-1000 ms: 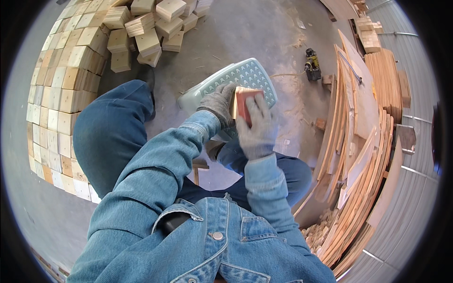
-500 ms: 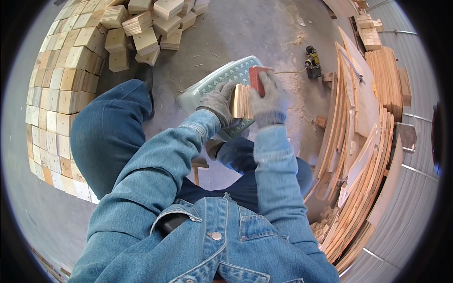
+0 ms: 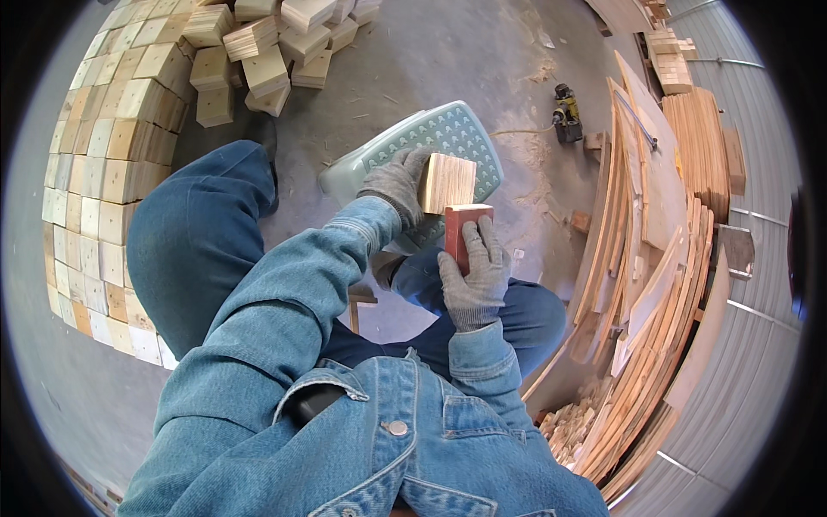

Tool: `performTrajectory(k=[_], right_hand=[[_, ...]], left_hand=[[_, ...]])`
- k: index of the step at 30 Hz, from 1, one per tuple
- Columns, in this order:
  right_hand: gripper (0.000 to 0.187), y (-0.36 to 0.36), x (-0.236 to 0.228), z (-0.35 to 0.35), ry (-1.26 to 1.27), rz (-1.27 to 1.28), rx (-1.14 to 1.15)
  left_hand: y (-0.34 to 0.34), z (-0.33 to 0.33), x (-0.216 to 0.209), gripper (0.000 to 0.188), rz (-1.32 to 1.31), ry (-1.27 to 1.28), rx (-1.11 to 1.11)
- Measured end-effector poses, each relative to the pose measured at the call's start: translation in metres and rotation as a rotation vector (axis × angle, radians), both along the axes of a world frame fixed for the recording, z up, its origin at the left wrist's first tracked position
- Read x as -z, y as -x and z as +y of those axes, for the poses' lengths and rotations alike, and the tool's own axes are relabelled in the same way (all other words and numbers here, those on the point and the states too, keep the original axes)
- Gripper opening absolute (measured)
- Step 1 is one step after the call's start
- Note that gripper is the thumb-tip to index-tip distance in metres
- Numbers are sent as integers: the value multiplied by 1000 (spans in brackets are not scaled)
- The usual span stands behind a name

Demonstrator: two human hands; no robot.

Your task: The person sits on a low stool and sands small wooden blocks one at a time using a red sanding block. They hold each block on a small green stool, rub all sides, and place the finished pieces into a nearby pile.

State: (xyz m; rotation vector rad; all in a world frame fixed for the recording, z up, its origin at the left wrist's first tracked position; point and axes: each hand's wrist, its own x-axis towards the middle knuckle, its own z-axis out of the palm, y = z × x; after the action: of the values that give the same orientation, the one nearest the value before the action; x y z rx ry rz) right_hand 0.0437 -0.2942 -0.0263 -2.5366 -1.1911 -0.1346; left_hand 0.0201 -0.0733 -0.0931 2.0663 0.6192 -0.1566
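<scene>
Wooden block (image 3: 450, 183), pale and with layered grain on its upward face, is found in the head view above the patterned top of a light blue-green plastic stool (image 3: 463, 129); whether it rests on the stool cannot be told. The gloved left hand (image 3: 394, 183) is closed on the block's left side. The gloved right hand (image 3: 475, 277) grips a red-brown block (image 3: 457, 237), fingers bent over its face and thumb along its left edge. The upper end of this red-brown block lies at the wooden block's lower edge; contact between them cannot be confirmed.

Beyond the stool, to the right, a yellow and black power drill (image 3: 567, 116) is on the grey floor (image 3: 388, 52). Stacked wooden blocks (image 3: 112, 181) line the left side, with a loose heap of blocks (image 3: 271, 65) beside them. Long wooden strips (image 3: 668, 332) lie piled on the right.
</scene>
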Motion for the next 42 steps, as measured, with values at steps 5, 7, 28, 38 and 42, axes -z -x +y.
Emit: performTrajectory(k=[5, 7, 28, 38, 42], right_hand=[[57, -22, -3, 16, -2, 3, -6], [55, -54, 6, 41, -71, 22, -26], [60, -15, 8, -3, -93, 125, 92], [60, -141, 17, 96, -60, 151, 101], [63, -131, 21, 78, -73, 127, 88]], left_hand=[[-1, -2, 2, 100, 0, 4, -19], [2, -1, 4, 103, 7, -7, -31], [-2, -2, -9, 105, 17, 0, 2], [-7, -7, 2, 121, 7, -27, -5], [-5, -9, 7, 119, 3, -55, -11]])
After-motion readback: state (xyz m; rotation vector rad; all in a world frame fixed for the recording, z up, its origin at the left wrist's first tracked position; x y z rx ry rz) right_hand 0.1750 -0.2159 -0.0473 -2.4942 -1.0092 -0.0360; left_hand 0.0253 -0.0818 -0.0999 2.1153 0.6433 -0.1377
